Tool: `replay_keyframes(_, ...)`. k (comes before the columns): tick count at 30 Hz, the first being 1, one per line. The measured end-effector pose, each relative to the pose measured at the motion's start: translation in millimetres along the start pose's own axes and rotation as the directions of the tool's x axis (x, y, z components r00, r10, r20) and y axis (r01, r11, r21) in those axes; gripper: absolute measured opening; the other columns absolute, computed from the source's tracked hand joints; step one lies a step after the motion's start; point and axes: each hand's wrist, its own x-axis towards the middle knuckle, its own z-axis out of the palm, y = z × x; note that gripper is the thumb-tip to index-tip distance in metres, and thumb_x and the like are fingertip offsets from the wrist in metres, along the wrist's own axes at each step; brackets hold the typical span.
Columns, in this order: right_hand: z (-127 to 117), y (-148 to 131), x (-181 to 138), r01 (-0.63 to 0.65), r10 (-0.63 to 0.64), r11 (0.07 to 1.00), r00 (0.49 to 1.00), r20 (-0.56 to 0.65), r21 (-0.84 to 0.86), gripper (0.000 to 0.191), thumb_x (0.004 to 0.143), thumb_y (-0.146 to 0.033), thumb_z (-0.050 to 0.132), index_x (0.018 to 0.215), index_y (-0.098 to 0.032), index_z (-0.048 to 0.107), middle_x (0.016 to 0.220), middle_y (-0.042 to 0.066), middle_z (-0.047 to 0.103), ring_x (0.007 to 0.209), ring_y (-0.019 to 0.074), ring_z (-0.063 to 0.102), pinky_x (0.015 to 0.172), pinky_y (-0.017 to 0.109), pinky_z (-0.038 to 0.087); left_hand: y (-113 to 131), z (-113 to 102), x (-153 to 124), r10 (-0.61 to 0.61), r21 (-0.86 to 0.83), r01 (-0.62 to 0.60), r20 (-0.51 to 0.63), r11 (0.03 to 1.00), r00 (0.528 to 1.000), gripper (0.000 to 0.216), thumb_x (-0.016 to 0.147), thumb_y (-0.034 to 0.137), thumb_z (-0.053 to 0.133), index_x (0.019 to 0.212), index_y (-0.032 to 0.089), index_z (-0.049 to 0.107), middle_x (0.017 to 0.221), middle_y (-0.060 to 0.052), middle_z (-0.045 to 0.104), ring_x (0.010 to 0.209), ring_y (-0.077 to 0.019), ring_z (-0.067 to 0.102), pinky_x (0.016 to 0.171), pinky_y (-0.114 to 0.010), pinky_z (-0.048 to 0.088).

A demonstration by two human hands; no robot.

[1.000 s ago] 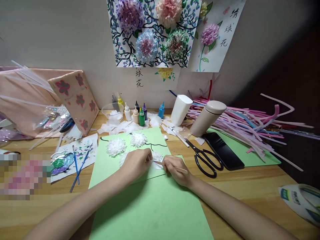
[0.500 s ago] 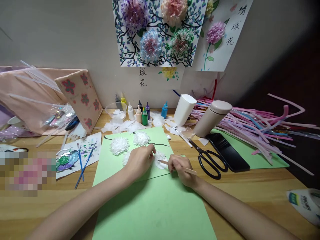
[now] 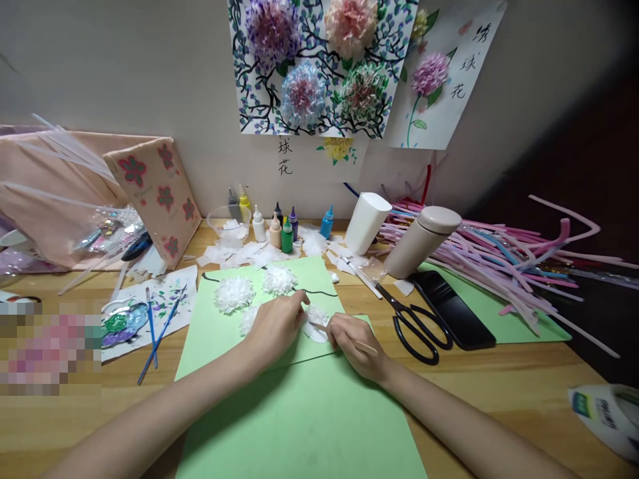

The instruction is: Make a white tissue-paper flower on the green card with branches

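My left hand (image 3: 274,326) rests on a green paper sheet (image 3: 219,329), its fingers curled and pressed down beside a small white tissue tuft (image 3: 315,318). My right hand (image 3: 355,342) is closed round a thin wooden stick (image 3: 367,346) whose tip pokes into that tuft. Two finished white tissue flowers (image 3: 233,293) (image 3: 279,280) sit on the same sheet next to a black painted branch line (image 3: 322,293). A second green sheet (image 3: 304,426) lies nearer me, under both forearms.
Black scissors (image 3: 417,324), a dark phone (image 3: 455,311), a beige bottle (image 3: 422,241) and a white cup (image 3: 366,223) lie to the right, with a pile of pastel strips (image 3: 504,259). Paint bottles (image 3: 280,229) and tissue scraps (image 3: 234,253) line the wall. Brushes (image 3: 152,326) and a palette (image 3: 121,322) lie left.
Both hands stay on the tuft with small finger shifts. The camera view has drifted slightly; nothing else on the table has moved.
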Motion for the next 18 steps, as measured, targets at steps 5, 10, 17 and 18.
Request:
replay_keyframes(5,1.9,0.5,1.7,-0.023,0.023,1.000,1.000,-0.016,0.004,0.038,0.098,-0.031,0.025,0.063,-0.021,0.038,0.058,-0.001,0.041,0.057,0.0143,0.042,0.058,0.027,0.033,1.4,-1.2,-1.9,-0.002,0.014,0.001,0.020,1.000,1.000,0.029,0.084,0.015,0.042,0.110,0.023,0.051,0.092,-0.002,0.069,0.084,-0.0196,0.063,0.062,-0.026,0.040)
replay_keyframes(10,3.7,-3.0,2.5,-0.010,0.009,1.000,0.999,-0.049,-0.024,0.036,0.098,-0.029,0.025,0.064,-0.021,0.035,0.058,-0.002,0.039,0.055,0.0139,0.041,0.055,0.027,0.032,1.9,-0.3,-2.6,0.006,0.016,-0.006,0.004,1.000,1.000,0.029,0.084,0.014,0.042,0.110,0.023,0.050,0.091,-0.002,0.069,0.083,-0.0191,0.063,0.064,-0.026,0.042)
replay_keyframes(17,3.9,0.0,-1.6,0.047,-0.048,0.998,0.998,-0.032,-0.028,0.037,0.098,-0.029,0.024,0.064,-0.021,0.036,0.057,-0.001,0.039,0.056,0.0146,0.040,0.056,0.028,0.032,2.7,-0.6,-1.7,-0.003,0.031,0.003,-0.012,1.000,1.000,0.028,0.083,0.014,0.043,0.109,0.022,0.051,0.090,-0.001,0.069,0.083,-0.0201,0.064,0.062,-0.027,0.041)
replay_keyframes(18,4.1,0.1,-1.4,0.040,-0.041,0.999,0.999,-0.024,-0.028,0.037,0.098,-0.029,0.024,0.064,-0.021,0.036,0.058,-0.001,0.039,0.057,0.0146,0.040,0.056,0.028,0.032,2.9,-0.6,-1.6,-0.004,0.033,0.004,-0.012,0.999,1.000,0.028,0.083,0.014,0.043,0.109,0.022,0.051,0.090,-0.001,0.069,0.083,-0.0203,0.064,0.062,-0.027,0.041)
